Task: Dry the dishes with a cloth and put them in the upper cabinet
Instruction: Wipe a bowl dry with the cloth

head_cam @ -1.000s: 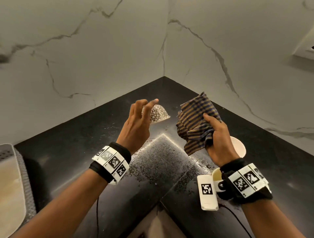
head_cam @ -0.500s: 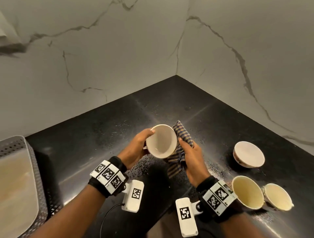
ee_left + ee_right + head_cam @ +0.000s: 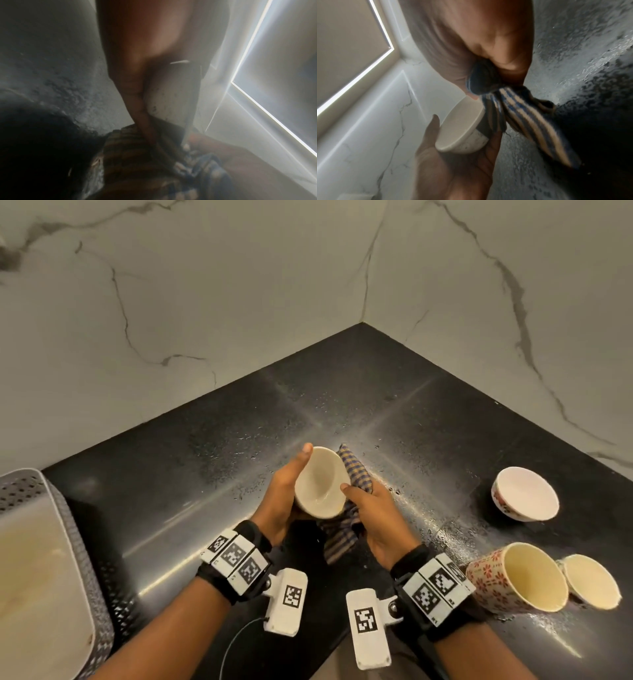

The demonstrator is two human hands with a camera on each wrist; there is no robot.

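Cream bowl cradled between left hand, cloth.

Most of the striped cloth is tucked behind the small bowl and the right hand. Metal tray on the left runs off frame. Both wrist views are pretty blurry.

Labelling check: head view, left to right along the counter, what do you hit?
Perforated grey metal tray → left hand → cream bowl it holds → right hand gripping striped cloth → red-flowered mug → small cream cup.
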